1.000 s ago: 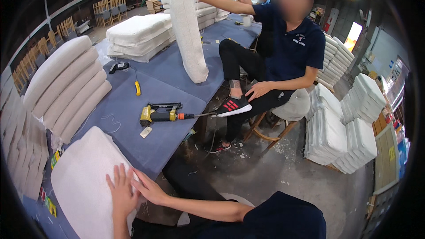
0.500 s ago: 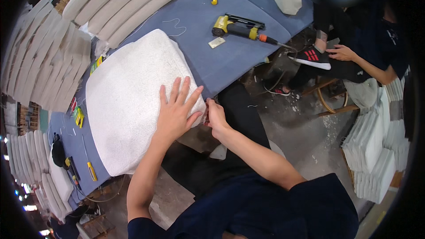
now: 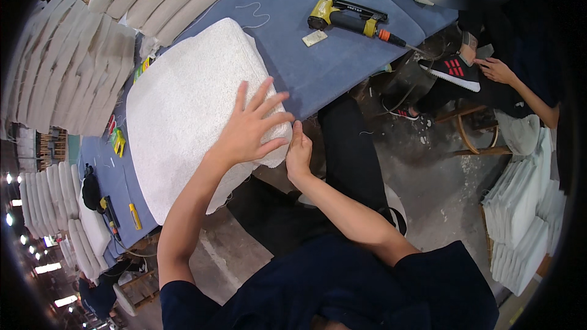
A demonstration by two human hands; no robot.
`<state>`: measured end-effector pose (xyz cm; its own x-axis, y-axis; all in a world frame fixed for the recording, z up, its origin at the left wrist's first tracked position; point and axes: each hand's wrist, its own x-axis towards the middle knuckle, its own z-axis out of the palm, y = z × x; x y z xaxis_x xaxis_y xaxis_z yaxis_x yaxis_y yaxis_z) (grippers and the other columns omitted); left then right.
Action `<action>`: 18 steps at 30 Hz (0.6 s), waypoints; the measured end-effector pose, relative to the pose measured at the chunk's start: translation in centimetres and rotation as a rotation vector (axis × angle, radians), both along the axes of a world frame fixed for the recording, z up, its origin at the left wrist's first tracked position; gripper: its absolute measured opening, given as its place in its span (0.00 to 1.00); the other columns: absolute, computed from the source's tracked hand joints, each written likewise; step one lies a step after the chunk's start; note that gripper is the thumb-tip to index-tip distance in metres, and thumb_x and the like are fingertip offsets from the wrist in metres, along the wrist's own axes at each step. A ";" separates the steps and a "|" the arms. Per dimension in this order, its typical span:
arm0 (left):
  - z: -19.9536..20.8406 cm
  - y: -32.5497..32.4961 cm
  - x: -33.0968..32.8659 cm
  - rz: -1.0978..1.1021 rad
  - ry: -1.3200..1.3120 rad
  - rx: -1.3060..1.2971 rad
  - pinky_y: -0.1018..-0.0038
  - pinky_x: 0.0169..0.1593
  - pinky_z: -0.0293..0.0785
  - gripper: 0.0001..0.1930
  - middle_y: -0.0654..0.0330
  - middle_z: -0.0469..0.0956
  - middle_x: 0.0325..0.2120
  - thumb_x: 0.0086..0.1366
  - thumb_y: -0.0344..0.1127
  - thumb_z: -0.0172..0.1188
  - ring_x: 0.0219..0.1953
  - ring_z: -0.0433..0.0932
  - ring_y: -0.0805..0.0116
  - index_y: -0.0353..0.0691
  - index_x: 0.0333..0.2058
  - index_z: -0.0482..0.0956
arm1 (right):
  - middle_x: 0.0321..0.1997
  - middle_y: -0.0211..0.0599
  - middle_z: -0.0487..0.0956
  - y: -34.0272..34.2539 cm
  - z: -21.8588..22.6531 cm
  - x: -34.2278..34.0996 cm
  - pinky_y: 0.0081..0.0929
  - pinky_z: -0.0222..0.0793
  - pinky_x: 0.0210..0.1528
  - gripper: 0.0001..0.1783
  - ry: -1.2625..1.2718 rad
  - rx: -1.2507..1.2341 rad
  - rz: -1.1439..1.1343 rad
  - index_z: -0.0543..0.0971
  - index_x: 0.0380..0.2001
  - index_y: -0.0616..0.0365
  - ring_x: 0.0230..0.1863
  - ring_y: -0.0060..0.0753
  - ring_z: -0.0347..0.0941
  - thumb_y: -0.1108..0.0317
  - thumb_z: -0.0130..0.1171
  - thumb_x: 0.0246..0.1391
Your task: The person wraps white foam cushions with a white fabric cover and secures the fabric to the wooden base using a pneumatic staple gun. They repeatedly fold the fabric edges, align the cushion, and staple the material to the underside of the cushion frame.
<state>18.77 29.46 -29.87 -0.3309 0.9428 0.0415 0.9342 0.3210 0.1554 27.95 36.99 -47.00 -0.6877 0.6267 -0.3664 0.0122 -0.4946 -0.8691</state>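
A boxy cushion covered in white textured fabric (image 3: pixel 183 98) lies on the blue work table, its near right corner reaching the table's edge. My left hand (image 3: pixel 247 131) is over that corner with fingers spread wide, its heel by the fabric; whether the fingertips touch, I cannot tell. Against the cushion's right side, low at the corner, my right hand (image 3: pixel 299 157) is closed on the edge, thumb upward. Its other fingers are partly hidden. Beneath the corner, the fabric edge hangs uneven.
A yellow-black nail gun (image 3: pixel 348 17) with a hose lies on the table (image 3: pixel 299 73), near a small pale block (image 3: pixel 314 38). Stacked cushions (image 3: pixel 67 67) crowd the left. A yellow-handled screwdriver (image 3: pixel 135 216) lies at the near left. Another person (image 3: pixel 498 70) sits at right, beside piled white pieces (image 3: pixel 520 208).
My left hand's fingers have spread wider and appear raised from the cushion. My right hand has turned, its thumb now pointing up along the corner. The whole view has shifted slightly.
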 end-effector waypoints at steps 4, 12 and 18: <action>-1.7 -0.2 -0.8 -0.062 0.004 -0.021 0.38 0.79 0.44 0.14 0.65 0.78 0.55 0.62 0.48 0.72 0.76 0.61 0.54 0.51 0.43 0.82 | 0.32 0.30 0.79 0.7 1.4 0.8 0.29 0.69 0.40 0.34 0.012 -0.254 0.089 0.84 0.39 0.64 0.35 0.21 0.71 0.42 0.45 0.79; -1.2 1.4 1.0 -0.020 0.073 0.003 0.35 0.78 0.46 0.16 0.66 0.77 0.51 0.60 0.45 0.74 0.72 0.65 0.57 0.52 0.44 0.81 | 0.26 0.19 0.66 1.9 4.8 2.5 0.18 0.65 0.37 0.28 -0.065 -0.390 0.215 0.83 0.36 0.53 0.30 0.16 0.65 0.42 0.48 0.79; -1.4 1.4 1.1 -0.008 0.050 0.022 0.35 0.78 0.45 0.16 0.65 0.77 0.51 0.59 0.43 0.74 0.72 0.65 0.56 0.52 0.45 0.81 | 0.60 0.29 0.77 1.0 4.5 1.6 0.33 0.68 0.64 0.27 0.146 -0.831 0.101 0.74 0.65 0.48 0.62 0.27 0.72 0.42 0.45 0.78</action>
<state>19.83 30.91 -31.30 -0.3204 0.9440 0.0788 0.9435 0.3106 0.1153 29.54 37.97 -42.52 -0.8020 0.1263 -0.5838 0.0063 -0.9755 -0.2197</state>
